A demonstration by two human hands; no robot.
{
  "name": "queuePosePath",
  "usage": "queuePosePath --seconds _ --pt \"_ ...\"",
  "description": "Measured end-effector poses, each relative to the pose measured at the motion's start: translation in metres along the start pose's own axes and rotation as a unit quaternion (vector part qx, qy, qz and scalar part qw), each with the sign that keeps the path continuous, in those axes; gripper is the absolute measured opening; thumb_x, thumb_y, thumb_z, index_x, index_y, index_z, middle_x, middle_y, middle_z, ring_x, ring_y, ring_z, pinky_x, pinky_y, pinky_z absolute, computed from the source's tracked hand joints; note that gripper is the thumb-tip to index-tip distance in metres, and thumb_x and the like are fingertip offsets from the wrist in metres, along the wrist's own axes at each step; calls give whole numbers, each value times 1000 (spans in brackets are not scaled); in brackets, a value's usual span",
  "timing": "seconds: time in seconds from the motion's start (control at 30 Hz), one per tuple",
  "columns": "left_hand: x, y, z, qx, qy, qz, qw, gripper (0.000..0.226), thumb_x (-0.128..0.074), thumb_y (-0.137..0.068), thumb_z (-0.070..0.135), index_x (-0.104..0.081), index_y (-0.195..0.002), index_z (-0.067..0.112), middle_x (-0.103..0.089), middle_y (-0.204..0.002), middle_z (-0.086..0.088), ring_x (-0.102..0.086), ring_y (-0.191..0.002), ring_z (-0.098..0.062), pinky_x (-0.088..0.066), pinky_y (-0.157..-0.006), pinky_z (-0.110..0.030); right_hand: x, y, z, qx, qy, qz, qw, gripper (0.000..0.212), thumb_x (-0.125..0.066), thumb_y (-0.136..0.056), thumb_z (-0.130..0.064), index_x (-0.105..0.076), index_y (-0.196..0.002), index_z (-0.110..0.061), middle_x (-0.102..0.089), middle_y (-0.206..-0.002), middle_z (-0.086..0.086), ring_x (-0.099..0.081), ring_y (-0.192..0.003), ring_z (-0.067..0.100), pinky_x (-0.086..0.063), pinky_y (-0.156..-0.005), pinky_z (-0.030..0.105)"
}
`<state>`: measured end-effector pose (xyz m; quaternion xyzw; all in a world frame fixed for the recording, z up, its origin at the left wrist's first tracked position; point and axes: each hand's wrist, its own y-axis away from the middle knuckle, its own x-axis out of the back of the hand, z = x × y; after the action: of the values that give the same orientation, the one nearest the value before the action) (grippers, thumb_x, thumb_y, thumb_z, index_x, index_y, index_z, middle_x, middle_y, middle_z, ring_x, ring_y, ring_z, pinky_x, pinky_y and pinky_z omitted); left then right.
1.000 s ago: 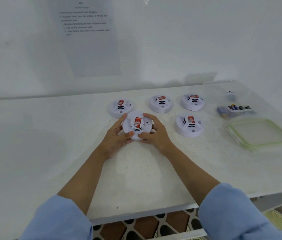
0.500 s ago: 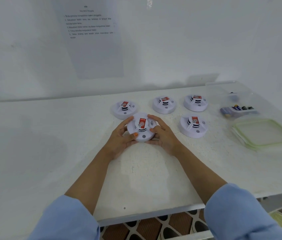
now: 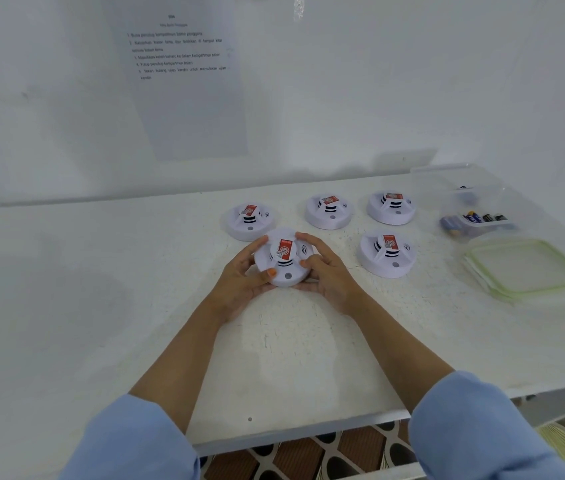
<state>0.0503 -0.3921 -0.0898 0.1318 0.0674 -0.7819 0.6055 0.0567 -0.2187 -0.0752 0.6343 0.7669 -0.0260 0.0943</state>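
White detector (image 3: 283, 259): being held at the middle of the counter (image 3: 101, 306).
Left hand (image 3: 239, 287): clamping its left rim, fingers curling round.
Right hand (image 3: 328, 277): clamping its right rim.

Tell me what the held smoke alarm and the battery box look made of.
The smoke alarm: likely moulded plastic, matte white, with sharp vent slots and a red paper-like sticker. The battery box: probably clear plastic, glossy; the batteries show through its wall.
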Motion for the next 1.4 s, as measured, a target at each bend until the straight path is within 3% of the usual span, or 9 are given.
queuePosePath --seconds 0.9,1.4 --pt "-1 1 0 -3 -1 0 1000 50 -58 -84 -3 -49 -123 27 -55 -122 5 -57 -110 -16 -57 -73 -26 3 -2 4 5 4 -8 1000 36 -43 -94 -8 -49 -119 -33 -51 -131 5 -55 -115 29 -57 -81 37" --pt "-1 1 1 -3 5 2 1000 51 -57 -84 -4 -48 -125 24 -56 -118 7 -58 -107 -14 -57 -69 -24 2 -2 3 2 6 -2 1000 35 -41 -95 -9 -47 -123 -30 -51 -133 8 -55 -116 30 -58 -76 33"
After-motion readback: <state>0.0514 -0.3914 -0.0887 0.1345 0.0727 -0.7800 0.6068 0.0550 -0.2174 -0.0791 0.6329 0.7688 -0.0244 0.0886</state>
